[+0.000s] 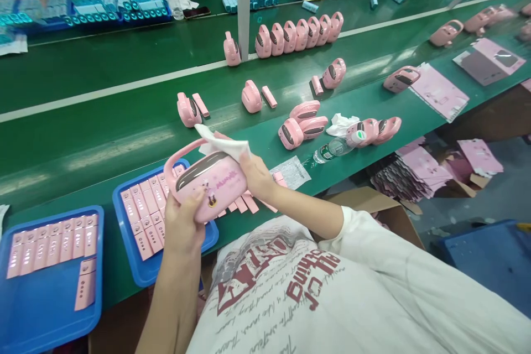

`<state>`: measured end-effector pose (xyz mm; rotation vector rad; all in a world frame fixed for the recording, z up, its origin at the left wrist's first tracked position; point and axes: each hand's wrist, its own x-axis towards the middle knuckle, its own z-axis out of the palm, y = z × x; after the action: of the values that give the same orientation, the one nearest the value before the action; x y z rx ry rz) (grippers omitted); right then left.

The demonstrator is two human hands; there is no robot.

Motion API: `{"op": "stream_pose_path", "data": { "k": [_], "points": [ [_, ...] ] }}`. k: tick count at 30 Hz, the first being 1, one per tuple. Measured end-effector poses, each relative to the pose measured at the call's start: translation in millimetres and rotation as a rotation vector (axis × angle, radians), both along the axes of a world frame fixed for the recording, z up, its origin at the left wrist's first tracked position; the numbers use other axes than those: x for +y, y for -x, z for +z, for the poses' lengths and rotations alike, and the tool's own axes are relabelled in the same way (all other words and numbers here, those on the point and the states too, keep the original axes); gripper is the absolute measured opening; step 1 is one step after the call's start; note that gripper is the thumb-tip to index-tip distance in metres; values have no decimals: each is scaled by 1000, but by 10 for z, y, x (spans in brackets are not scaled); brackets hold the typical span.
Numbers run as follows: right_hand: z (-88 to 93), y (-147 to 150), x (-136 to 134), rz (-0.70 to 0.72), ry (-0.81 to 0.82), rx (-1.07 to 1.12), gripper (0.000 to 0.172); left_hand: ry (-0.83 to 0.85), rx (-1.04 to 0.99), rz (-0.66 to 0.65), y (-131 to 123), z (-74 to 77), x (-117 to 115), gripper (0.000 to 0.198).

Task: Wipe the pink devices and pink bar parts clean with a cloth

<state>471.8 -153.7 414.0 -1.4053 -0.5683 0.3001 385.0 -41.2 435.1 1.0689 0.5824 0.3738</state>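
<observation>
The left hand [185, 228], forearm rising from the near edge, wraps its fingers round the near-left end of a glossy pink handled speaker [215, 180], held just above the near edge of the green bench [103, 138], while the right hand [256, 176] grips the speaker's right end and pinches a crumpled white cloth [226, 146] against its top. Under the speaker, a shallow blue tray [143, 274] holds rows of flat pink button panels [143, 215]. A second blue tray [37, 315] to the left carries similar strips.
</observation>
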Motion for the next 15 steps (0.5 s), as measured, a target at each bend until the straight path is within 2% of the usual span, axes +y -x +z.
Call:
{"op": "stream_pose_path", "data": {
  "k": [2,4,7,10,13,15],
  "points": [
    [80,7,45,10,-96,194,73,228,30,11,-26,73,-35,36],
    [89,61,86,-27,-139,301,76,390,82,19,-50,148,-54,37],
    [36,188,111,-121,-82,237,76,489,97,51,-92,220,-68,38],
    [-24,295,105,-138,134,-157,69,542,69,43,-112,231,-91,41],
    [-88,330,109,22,392,-765,53,538,34,5,-32,176,-113,40],
    [-149,311,109,147,440,-1087,44,466,73,7,68,106,-112,34]
  ]
}}
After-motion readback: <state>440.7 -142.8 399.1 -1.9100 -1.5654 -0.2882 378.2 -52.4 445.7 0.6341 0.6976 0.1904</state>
